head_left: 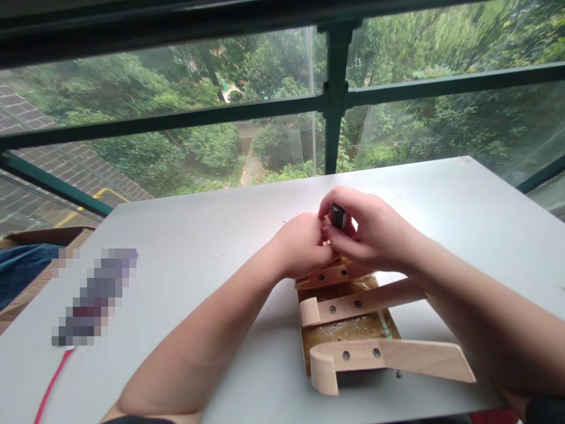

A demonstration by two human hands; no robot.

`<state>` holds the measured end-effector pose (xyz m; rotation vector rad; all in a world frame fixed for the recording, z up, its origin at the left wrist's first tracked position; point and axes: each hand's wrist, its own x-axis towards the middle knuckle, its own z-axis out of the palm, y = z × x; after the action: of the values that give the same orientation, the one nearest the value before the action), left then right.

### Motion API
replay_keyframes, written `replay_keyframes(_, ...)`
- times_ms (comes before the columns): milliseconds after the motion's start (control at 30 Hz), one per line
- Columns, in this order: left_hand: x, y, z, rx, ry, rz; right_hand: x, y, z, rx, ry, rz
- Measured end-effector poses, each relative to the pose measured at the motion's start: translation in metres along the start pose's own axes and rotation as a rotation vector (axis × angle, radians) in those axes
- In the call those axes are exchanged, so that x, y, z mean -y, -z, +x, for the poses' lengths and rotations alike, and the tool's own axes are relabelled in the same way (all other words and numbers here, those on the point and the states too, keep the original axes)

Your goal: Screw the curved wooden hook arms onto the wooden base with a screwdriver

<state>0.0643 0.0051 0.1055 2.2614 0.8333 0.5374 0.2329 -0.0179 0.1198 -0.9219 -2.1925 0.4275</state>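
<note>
My right hand [368,227] is closed around the black handle of an upright screwdriver [338,217], whose shaft and tip are hidden by my hands. Touching it, my left hand [304,244] is closed at the far end of a brown board [324,333]; what its fingers hold is hidden. Across the board lie wooden strips with curled left ends: a near one [419,356], a middle one [375,299] and a far one [329,277], partly covered by my hands. Each strip shows two screws. Clear tape and small holes show on the board.
The board rests on a white table [220,259]. A pixelated item [99,294] lies at the left, a red cord [52,383] running from it. Beyond the table edge stands a cardboard box [73,235] with blue cloth [26,271]. Green-framed windows [336,100] rise behind.
</note>
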Motion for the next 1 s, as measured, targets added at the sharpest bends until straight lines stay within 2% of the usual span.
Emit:
replay_keyframes(333,-0.003,0.000,0.000,0.004,0.022,-0.004,0.005,0.007,0.000,0.040,-0.070,-0.064)
replay_keyframes(1000,-0.003,0.001,0.001,0.044,0.040,0.049,0.009,0.021,-0.001,0.119,-0.084,-0.172)
